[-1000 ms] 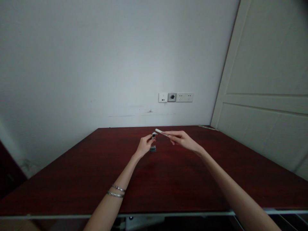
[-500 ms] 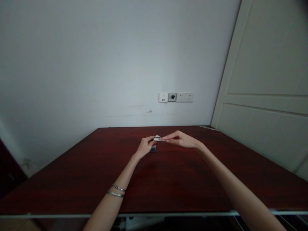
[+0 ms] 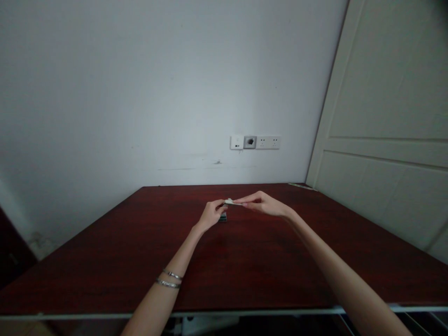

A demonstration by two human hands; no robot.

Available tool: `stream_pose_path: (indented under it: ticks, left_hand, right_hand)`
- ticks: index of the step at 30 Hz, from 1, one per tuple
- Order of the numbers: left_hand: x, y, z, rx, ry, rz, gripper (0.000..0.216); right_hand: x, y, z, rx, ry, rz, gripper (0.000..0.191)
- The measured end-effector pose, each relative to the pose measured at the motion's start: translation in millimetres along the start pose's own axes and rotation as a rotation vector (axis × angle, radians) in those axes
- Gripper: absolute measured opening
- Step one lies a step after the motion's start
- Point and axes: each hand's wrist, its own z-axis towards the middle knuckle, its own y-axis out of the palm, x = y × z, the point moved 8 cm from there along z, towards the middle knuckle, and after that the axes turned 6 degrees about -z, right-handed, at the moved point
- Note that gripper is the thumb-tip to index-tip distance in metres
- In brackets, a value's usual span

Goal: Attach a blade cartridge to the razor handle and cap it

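Observation:
A small, thin white piece is held above the table between my two hands; its exact kind is too small to make out. My right hand is closed in a pinch on its right end, with the fingers pointing left. At the left end, my left hand has its fingertips bent together on the piece. Just below the left fingertips, a small dark block with pale stripes sits on the table, partly hidden by that hand. Two silver bangles circle my left wrist.
The dark red wooden table reaches back to a pale wall. Sockets and switches are mounted low on this wall. To the right stands a white panelled door. A flat strip lies at the table's back right corner.
The white piece has tilted slightly, and its left end now looks narrower. The small pale bit behind it has sunk nearer to it. Both hands stay almost in place.

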Motion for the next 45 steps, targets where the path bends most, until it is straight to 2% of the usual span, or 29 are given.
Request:
stream_pose_path:
  ticks: [5, 9, 11, 15, 18, 21, 25, 29, 33, 37, 41, 45]
  left_hand:
    - [-4, -1, 0, 0.005, -0.035, -0.013, 0.018]
    - [-5, -2, 1, 0.013, -0.053, -0.047, 0.015]
    - [-6, -3, 1, 0.038, -0.105, -0.117, 0.017]
    - [-16, 2, -1, 0.089, -0.301, -0.323, 0.024]
    - [-21, 10, -6, 0.132, -0.442, -0.513, 0.026]
    - [-19, 16, -10, 0.135, -0.506, -0.629, 0.026]
    - [-11, 23, -11, 0.068, -0.501, -0.668, 0.026]
    - [-7, 22, -10, 0.061, -0.476, -0.684, 0.026]
    - [-9, 20, -9, 0.067, -0.473, -0.676, 0.027]
    - [-12, 20, -9, 0.065, -0.468, -0.668, 0.027]
    - [-14, 21, -10, 0.055, -0.469, -0.659, 0.028]
    - [-14, 21, -10, 0.049, -0.47, -0.654, 0.028]
  right_hand:
    - [7, -10, 0, 0.098, 0.042, -0.007, 0.037]
    - [5, -1, -1, -0.077, 0.066, -0.057, 0.038]
    - [7, -10, -2, -0.011, 0.096, -0.058, 0.042]
    - [14, -29, 2, 0.231, 0.083, -0.132, 0.046]
    - [18, -24, 11, 0.251, 0.028, -0.249, 0.043]
    - [23, -18, 22, 0.263, -0.008, -0.296, 0.041]
    - [33, -19, 38, 0.242, -0.02, -0.352, 0.036]
    - [41, -32, 43, 0.326, -0.002, -0.381, 0.036]
    - [41, -23, 43, 0.268, -0.014, -0.381, 0.034]
    - [40, -21, 37, 0.34, 0.018, -0.428, 0.034]
    - [41, -16, 36, 0.317, 0.021, -0.456, 0.034]
    - [44, -22, 31, 0.39, 0.062, -0.472, 0.033]
